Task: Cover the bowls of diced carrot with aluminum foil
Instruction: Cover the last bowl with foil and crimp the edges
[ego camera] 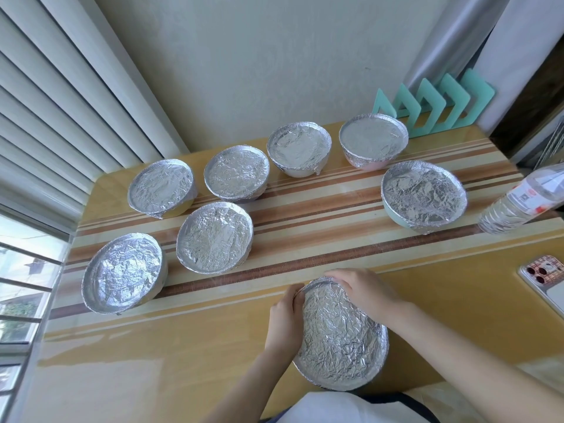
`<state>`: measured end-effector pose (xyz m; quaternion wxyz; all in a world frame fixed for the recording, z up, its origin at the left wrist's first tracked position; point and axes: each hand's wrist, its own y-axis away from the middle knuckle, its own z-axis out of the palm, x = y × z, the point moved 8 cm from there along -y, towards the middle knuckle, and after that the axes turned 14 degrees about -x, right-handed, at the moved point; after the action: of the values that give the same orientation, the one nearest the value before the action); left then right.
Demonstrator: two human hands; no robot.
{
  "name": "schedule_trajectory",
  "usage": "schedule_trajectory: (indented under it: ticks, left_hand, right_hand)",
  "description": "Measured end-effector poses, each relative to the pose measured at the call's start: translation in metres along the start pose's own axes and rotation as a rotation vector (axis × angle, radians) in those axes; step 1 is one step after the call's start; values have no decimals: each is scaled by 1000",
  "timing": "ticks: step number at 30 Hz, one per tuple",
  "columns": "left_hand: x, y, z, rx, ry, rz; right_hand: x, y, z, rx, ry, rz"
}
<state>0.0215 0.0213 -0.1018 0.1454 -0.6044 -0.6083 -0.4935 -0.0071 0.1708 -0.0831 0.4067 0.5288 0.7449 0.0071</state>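
A person is working on the nearest bowl point(378, 352), which is sitting at the near edge of the table point(183, 361), just in front of the body, its top wrapped in crinkled aluminum foil point(335, 334); the left hand point(285, 312) is cupping the bowl's left rim, fingers curled against the foil at the side; the right hand point(363, 290) is reaching over the far right rim, fingers bent down over the foil edge, so both hands are grasping the bowl between them; a wide band of striped tabletop is separating this bowl from the others, all foil-covered; a far row of four bowls point(299, 148) is running toward the wall, two bowls at the left point(215, 238) are sitting close to the window-side edge, and a lone bowl at the right point(424, 195) is standing well apart from the hands; a plastic water bottle point(518, 199) and a phone point(544, 277) are crowding the right edge, with yellow tabletop lying between them and the right forearm; a teal rack point(439, 108) is standing against the wall behind the far row; window blinds point(45, 117) are lining the left side
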Motion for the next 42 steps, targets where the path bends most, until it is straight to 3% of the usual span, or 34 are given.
schedule_trajectory:
  ticks: [9, 16, 34, 42]
  left_hand:
    - [12, 3, -2, 55, -7, 104]
    - [13, 3, 1, 54, -26, 115]
    - [5, 1, 7, 77, -73, 106]
    - [5, 1, 9, 39, -72, 105]
  right_hand:
    - [5, -6, 11, -43, 243, 24]
    - [-7, -11, 11, -112, 144, -21]
    - [-20, -17, 18, -123, 284, -29]
    - [-17, -16, 20, -140, 227, -28]
